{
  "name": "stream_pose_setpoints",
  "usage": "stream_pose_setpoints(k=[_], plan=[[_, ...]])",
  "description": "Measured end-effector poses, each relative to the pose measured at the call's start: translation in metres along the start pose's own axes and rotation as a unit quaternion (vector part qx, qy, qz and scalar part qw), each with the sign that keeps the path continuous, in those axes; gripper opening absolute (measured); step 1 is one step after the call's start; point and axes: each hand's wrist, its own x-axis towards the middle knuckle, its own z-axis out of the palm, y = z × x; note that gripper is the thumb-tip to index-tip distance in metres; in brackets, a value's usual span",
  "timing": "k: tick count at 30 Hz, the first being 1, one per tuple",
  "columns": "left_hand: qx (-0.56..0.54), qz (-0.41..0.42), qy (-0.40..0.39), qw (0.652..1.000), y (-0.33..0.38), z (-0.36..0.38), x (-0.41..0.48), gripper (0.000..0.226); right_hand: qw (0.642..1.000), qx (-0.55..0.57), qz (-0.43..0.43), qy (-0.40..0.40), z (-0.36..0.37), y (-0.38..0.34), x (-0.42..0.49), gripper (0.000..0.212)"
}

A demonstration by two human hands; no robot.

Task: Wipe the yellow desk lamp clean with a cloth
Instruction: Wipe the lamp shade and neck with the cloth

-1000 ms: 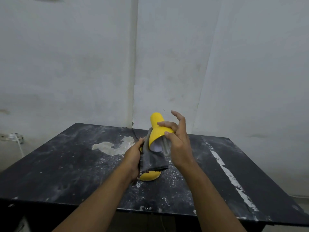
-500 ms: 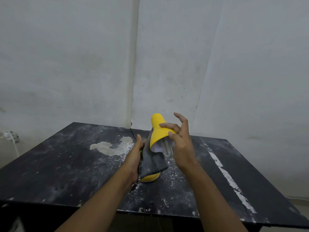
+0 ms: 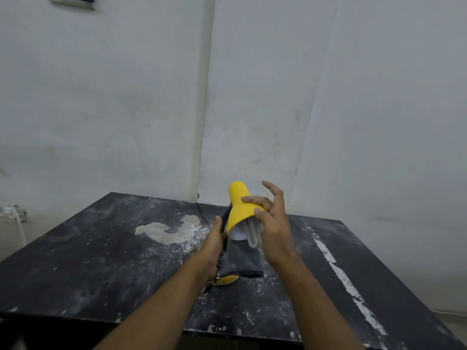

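Observation:
The yellow desk lamp (image 3: 240, 205) stands on the black table (image 3: 101, 248), its shade tilted toward me so the white bulb (image 3: 254, 236) shows. My right hand (image 3: 271, 223) pinches the shade's rim with thumb and forefinger, the other fingers spread. A dark grey cloth (image 3: 240, 258) hangs below the shade, covering the lamp's neck and most of its yellow base (image 3: 226, 280). My left hand (image 3: 213, 251) grips the cloth at its left edge, against the neck.
The tabletop is dusty, with a pale patch (image 3: 166, 229) left of the lamp and a white streak (image 3: 341, 271) on the right. A thin black cord (image 3: 202, 213) runs from the lamp to the wall. A white cable (image 3: 19, 223) hangs at far left.
The view has tilted up a little. My left hand with the cloth has crept slightly higher along the lamp's neck. My right hand keeps its hold on the shade.

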Motion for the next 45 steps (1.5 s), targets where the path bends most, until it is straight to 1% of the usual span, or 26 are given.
stream_pose_setpoints(k=[1,4,6,7,9,10,12,14,16,18,20,22,24,27,30,34,37,41,45], plan=[[-0.001,0.000,-0.008,1.000,-0.002,0.002,0.000,0.080,1.000,-0.002,-0.001,-0.002,0.000,0.000,0.000,0.061],[-0.069,0.007,-0.020,0.997,-0.006,0.004,0.002,0.077,1.000,-0.001,-0.001,-0.007,0.000,0.001,0.000,0.060],[-0.117,0.042,0.004,0.992,-0.007,0.004,0.001,0.068,1.000,-0.003,0.000,-0.005,-0.001,0.001,0.000,0.060],[-0.123,0.073,0.015,0.990,-0.008,0.006,-0.001,0.063,1.000,-0.002,0.001,-0.003,-0.001,0.001,0.000,0.060],[-0.055,0.159,0.042,0.985,-0.011,0.013,-0.010,0.051,1.000,0.003,0.002,0.006,0.001,0.002,0.000,0.059],[-0.012,0.206,0.071,0.976,-0.015,0.016,-0.014,0.043,1.000,0.006,0.000,0.008,0.002,0.002,0.000,0.059],[0.025,0.281,0.131,0.950,-0.025,0.020,-0.021,0.030,1.000,0.010,-0.006,0.013,0.004,0.003,0.000,0.058],[0.042,0.342,0.146,0.927,-0.032,0.021,-0.026,0.033,1.000,0.016,-0.009,0.017,0.003,0.003,-0.001,0.058],[0.075,0.392,0.131,0.908,-0.030,0.019,-0.027,0.035,1.000,0.024,-0.009,0.017,0.002,0.003,-0.002,0.058],[0.103,0.427,0.093,0.894,-0.019,0.017,-0.026,0.035,0.999,0.033,-0.010,0.015,0.000,0.002,-0.002,0.059],[0.141,0.440,0.048,0.886,-0.002,0.013,-0.017,0.037,0.999,0.042,-0.010,0.011,0.000,0.001,-0.003,0.061],[0.195,0.456,0.013,0.868,0.017,0.009,-0.005,0.036,0.999,0.041,-0.007,0.010,-0.001,0.001,-0.004,0.061],[0.252,0.467,-0.005,0.848,0.034,0.008,0.010,0.034,0.999,0.031,0.000,0.012,-0.001,0.000,-0.004,0.061],[0.349,0.470,-0.005,0.810,0.061,0.015,0.028,0.034,1.000,0.008,0.008,0.015,0.000,0.003,-0.002,0.059],[0.403,0.448,-0.023,0.797,0.086,0.022,0.037,0.032,1.000,-0.015,0.010,0.018,0.002,0.006,0.000,0.058],[0.469,0.409,-0.041,0.782,0.116,0.030,0.046,0.032,0.999,-0.047,-0.010,0.015,0.009,0.008,-0.002,0.059],[0.505,0.359,-0.037,0.784,0.135,0.031,0.053,0.031,0.998,-0.055,-0.029,0.011,0.013,0.011,0.000,0.058],[0.485,0.314,-0.037,0.816,0.144,0.021,0.060,0.030,0.998,-0.041,-0.048,0.013,0.009,0.014,0.009,0.053],[0.472,0.290,-0.019,0.832,0.131,0.003,0.067,0.032,0.998,-0.003,-0.054,0.035,-0.006,0.021,0.024,0.043]])
